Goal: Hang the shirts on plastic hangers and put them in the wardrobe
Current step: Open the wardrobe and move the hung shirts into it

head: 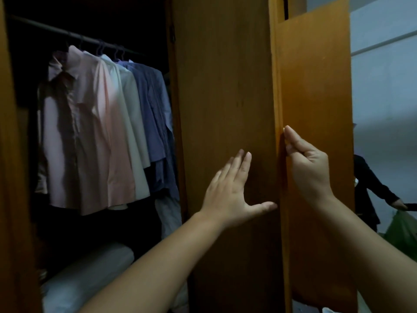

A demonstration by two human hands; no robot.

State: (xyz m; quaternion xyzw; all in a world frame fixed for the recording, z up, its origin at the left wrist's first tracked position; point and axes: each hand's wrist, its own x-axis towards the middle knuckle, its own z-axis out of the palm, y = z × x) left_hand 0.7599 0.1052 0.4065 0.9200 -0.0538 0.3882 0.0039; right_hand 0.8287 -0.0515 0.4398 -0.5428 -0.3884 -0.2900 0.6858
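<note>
Green bag (404, 229) far right — second person's dark sleeve (370, 184) above it.

Shirts (99, 132) (pink, cream, blue) hang on hangers (101, 47) from wardrobe (225, 86) rail, at 9 o'clock.

Smooth, faintly glossy orange-brown wood doors (225, 86) at three o'clock; soft matt cloth shirts (94, 132) at nine, under a dull metal rail (67, 32).

Dim room; pale wall (383, 86) right.
</note>
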